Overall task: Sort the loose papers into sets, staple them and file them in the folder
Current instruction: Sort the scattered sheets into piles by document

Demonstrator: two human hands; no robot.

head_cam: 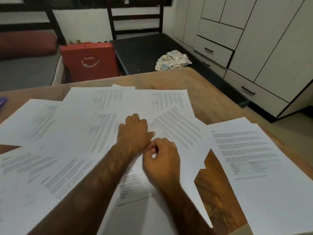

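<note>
Risks first: the papers [71, 126] lie fanned & overlapping across most of the table [218, 192], so I reckon dragging one sheet pulls its neighbours w/ it and mixes the sets. The right stack [254, 158] sits apart and runs close to the table's right edge, so a careless sweep could push pages off. L hand [133, 131] is knuckles-up on the middle sheets, fingers bent down, tips hidden. Can't tell if it grasps a sheet or only presses. R hand [162, 158] is just beside it, fingers curled, thumb near index; too blurred to tell if it pinches a page edge or nothing. L forearm lies across the near sheets and covers their text, which hampers sorting. No stapler in view. The purple bit [2, 100] at the far left may be the folder, can't tell. Beyond the table: red case [88, 60], dark bench [140, 48] w/ crumpled cloth [172, 60], chair [135, 17], cabinets [245, 39]. None of them is in the hands' way.
</note>
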